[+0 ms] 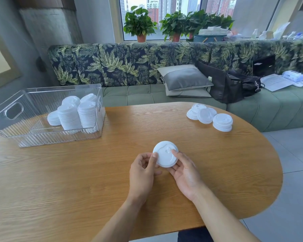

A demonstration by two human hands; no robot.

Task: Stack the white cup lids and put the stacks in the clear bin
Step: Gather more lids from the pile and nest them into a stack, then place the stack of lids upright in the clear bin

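Both hands hold a white cup lid (165,153) just above the middle of the wooden table (94,180). My left hand (143,173) pinches its left rim with the thumb on top. My right hand (185,173) grips its right side, thumb lying across the lid's top. Whether more lids sit under this one I cannot tell. A group of loose white lids (209,117) lies at the table's far right. The clear bin (16,119) stands at the far left and contains several tall lid stacks (77,113).
A green sofa with a leaf-print back (129,67) runs behind the table, carrying grey cushions (185,79), a black bag (234,86) and a laptop (276,81). Potted plants (140,25) line the window sill. The table's rounded right edge meets grey floor tiles (296,172).
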